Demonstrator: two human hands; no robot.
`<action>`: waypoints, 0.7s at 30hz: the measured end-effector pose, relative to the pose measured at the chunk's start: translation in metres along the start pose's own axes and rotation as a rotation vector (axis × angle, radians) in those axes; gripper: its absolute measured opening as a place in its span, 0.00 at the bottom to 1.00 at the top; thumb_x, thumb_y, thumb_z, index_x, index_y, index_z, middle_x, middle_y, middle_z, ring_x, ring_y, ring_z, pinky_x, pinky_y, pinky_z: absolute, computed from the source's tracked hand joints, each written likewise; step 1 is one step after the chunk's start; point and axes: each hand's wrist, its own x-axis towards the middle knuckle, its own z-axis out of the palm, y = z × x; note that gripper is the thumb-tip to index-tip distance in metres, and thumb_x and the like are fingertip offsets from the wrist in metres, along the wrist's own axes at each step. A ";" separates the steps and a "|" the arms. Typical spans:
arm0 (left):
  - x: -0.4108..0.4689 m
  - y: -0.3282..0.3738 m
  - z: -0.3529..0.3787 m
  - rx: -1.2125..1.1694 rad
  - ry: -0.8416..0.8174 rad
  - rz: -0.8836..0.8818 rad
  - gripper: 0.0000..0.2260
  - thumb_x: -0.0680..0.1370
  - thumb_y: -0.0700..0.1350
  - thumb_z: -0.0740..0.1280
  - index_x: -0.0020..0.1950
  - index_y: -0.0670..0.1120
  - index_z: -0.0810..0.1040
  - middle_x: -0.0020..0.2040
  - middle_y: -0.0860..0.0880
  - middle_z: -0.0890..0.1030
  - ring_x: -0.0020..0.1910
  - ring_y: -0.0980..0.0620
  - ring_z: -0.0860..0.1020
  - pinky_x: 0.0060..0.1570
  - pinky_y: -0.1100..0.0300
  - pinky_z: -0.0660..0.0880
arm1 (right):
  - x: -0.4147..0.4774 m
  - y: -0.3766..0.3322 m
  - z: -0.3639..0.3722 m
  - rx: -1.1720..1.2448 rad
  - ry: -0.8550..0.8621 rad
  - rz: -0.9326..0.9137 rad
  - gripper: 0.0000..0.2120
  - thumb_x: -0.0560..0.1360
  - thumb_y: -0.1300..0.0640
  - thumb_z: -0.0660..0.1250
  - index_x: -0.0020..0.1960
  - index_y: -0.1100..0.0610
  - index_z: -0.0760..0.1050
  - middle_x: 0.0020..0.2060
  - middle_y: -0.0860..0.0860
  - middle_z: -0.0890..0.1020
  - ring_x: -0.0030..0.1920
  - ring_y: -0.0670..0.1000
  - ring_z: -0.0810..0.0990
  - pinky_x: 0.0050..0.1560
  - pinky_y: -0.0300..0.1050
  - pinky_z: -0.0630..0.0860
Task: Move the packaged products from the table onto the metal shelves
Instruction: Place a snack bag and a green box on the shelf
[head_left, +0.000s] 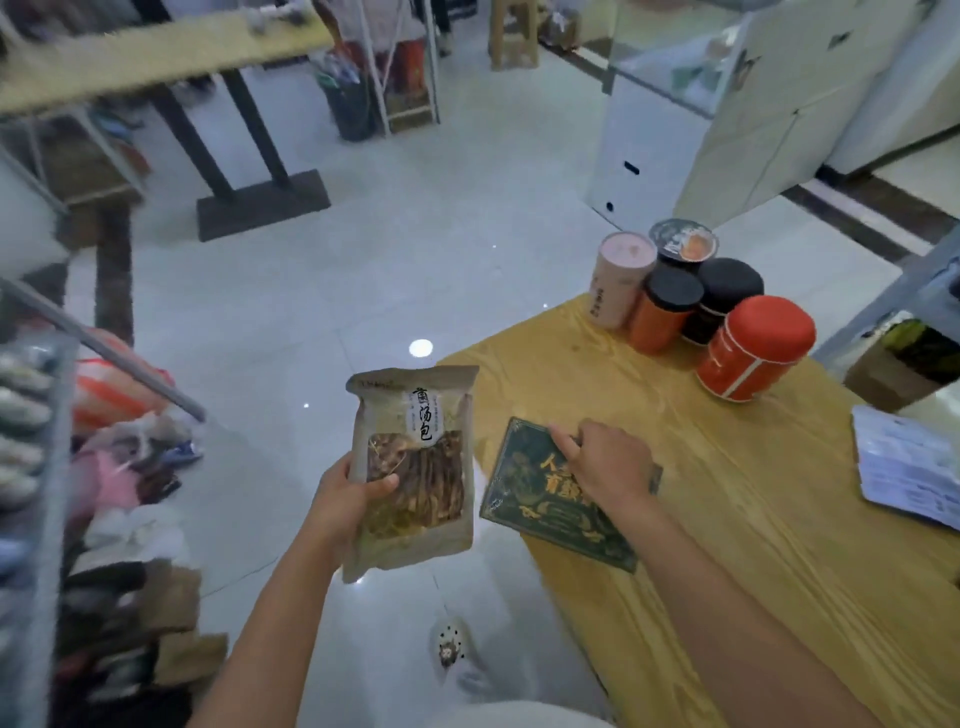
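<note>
My left hand holds a tan kraft pouch of dried goods upright, out over the floor left of the wooden table. My right hand rests on a dark green box with gold lettering, fingers curled over its far edge. The box lies flat at the table's left corner and overhangs the edge. A metal shelf packed with bagged goods stands at the far left.
Several round canisters in pink, orange, black and red stand grouped at the table's far end. A white packet lies at the right edge. White cabinets and another table stand across the tiled floor.
</note>
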 end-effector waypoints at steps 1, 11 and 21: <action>0.003 0.004 -0.019 -0.033 0.028 0.001 0.13 0.75 0.34 0.69 0.58 0.43 0.77 0.51 0.42 0.83 0.47 0.45 0.82 0.38 0.56 0.79 | 0.012 -0.024 -0.003 -0.001 0.023 -0.054 0.34 0.72 0.29 0.39 0.37 0.54 0.71 0.32 0.50 0.78 0.33 0.53 0.76 0.29 0.44 0.65; -0.003 0.005 -0.196 -0.379 0.455 0.042 0.16 0.73 0.31 0.70 0.58 0.43 0.76 0.50 0.43 0.83 0.50 0.43 0.81 0.43 0.53 0.78 | 0.075 -0.259 -0.026 0.025 0.149 -0.704 0.36 0.69 0.28 0.35 0.35 0.54 0.69 0.29 0.48 0.74 0.30 0.50 0.69 0.27 0.42 0.53; 0.004 0.007 -0.295 -0.593 0.890 0.075 0.21 0.72 0.34 0.72 0.63 0.45 0.74 0.53 0.42 0.82 0.52 0.42 0.80 0.49 0.48 0.78 | 0.132 -0.443 -0.035 0.054 0.123 -1.124 0.34 0.74 0.29 0.39 0.39 0.53 0.71 0.32 0.48 0.76 0.34 0.48 0.74 0.35 0.43 0.67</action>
